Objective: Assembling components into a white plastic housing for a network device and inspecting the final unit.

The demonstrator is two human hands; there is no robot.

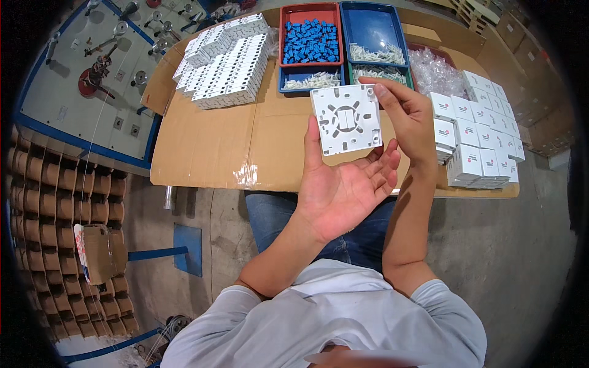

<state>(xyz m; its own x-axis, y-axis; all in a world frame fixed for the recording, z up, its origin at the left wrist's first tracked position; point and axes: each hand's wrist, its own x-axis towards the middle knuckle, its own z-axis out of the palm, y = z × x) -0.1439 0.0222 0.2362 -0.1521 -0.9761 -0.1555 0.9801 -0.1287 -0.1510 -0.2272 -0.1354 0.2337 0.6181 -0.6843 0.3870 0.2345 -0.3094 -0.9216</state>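
Note:
A square white plastic wall box (pixel 346 137), with slots and a round pattern in its middle, is held up over the cardboard-covered table, its slotted face toward me. My right hand (pixel 410 119) pinches its upper right corner between thumb and forefinger. Below, my left hand (pixel 343 193) is turned palm up, its thumb along the box's left edge and its curled fingers by the lower right corner. The box's far side is hidden.
Stacked white boxes (pixel 230 61) stand at the far left. A red tray (pixel 310 64) holds small blue parts. A blue tray (pixel 374 27) holds slim white pieces. At the right are clear plastic bags (pixel 435 70) and white cartons (pixel 466 162). Cardboard (pixel 208 147) covers the table.

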